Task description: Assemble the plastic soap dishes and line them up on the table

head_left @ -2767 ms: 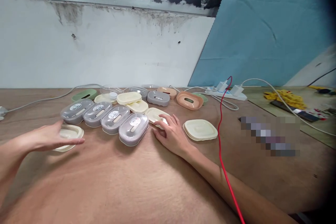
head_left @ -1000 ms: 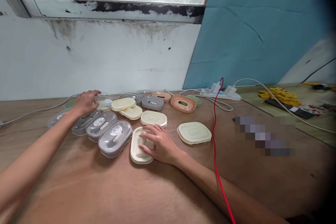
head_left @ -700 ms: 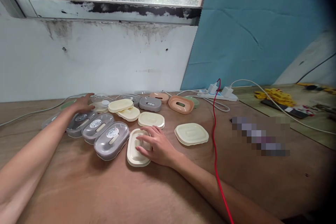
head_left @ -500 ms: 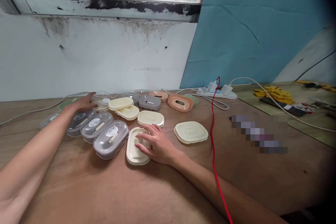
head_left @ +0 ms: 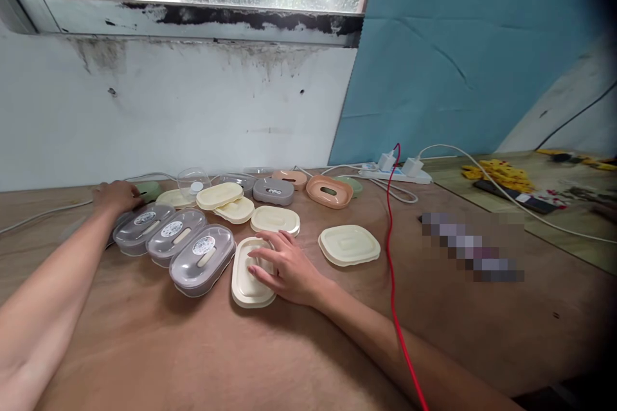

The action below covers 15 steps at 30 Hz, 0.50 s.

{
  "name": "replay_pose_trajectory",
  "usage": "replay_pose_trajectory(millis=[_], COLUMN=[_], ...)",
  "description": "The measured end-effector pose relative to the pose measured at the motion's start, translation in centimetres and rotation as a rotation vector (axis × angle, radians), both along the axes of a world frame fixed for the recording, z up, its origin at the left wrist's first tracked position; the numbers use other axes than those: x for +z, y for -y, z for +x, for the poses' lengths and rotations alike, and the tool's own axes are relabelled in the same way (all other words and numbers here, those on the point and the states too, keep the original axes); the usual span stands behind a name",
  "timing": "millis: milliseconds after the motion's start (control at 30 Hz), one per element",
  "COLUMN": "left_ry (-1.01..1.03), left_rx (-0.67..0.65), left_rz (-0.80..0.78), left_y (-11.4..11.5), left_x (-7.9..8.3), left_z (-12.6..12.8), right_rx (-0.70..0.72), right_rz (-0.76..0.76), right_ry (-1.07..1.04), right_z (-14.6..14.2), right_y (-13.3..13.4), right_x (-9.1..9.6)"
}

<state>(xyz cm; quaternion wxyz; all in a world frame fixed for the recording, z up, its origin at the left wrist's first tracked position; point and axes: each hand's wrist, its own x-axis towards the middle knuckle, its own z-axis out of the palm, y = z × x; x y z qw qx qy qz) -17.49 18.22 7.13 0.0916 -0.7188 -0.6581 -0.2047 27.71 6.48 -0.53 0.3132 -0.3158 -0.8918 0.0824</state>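
Observation:
My right hand (head_left: pixel 284 268) lies flat with spread fingers on a cream oval lid (head_left: pixel 245 282) on the wooden table (head_left: pixel 193 353). My left hand (head_left: pixel 117 196) is stretched to the far left, its fingers curled over a green soap dish (head_left: pixel 149 189) near the wall. Between the hands sits a row of three grey boxes with clear lids (head_left: pixel 176 239). More cream lids (head_left: pixel 274 219) lie behind my right hand, and a larger cream one (head_left: pixel 349 244) lies to its right.
A grey dish (head_left: pixel 273 191), an orange dish (head_left: pixel 329 191) and a clear lid (head_left: pixel 193 180) stand at the back. A red cable (head_left: pixel 391 257) runs down the table from a power strip (head_left: pixel 395 173). Yellow items (head_left: pixel 501 173) lie far right.
My left hand has slid from the clear and cream pieces leftward onto the green dish. My right hand brought a cream lid toward me and now rests still on it.

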Motion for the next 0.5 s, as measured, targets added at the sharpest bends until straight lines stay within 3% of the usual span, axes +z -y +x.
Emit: replay_pose_trajectory(millis=[100, 200, 333, 433, 500], left_ry=[0.03, 0.076, 0.13, 0.138, 0.149], left_rx=[0.182, 0.198, 0.036, -0.155, -0.357], left_rz=[0.012, 0.097, 0.244, 0.278, 0.317], left_y=[0.5, 0.9, 3.3, 7.2, 10.2], left_x=[0.7, 2.0, 3.4, 3.4, 2.9], left_z=[0.2, 1.9, 6.6, 11.2, 14.3], right_rx=[0.004, 0.002, 0.015, 0.044, 0.041], right_rz=[-0.017, -0.021, -0.06, -0.096, -0.12], right_ry=[0.015, 0.02, 0.028, 0.004, -0.087], right_z=[0.0, -0.1, -0.1, 0.1, 0.3], right_y=[0.0, 0.0, 0.1, -0.1, -0.3], right_x=[0.2, 0.3, 0.5, 0.7, 0.9])
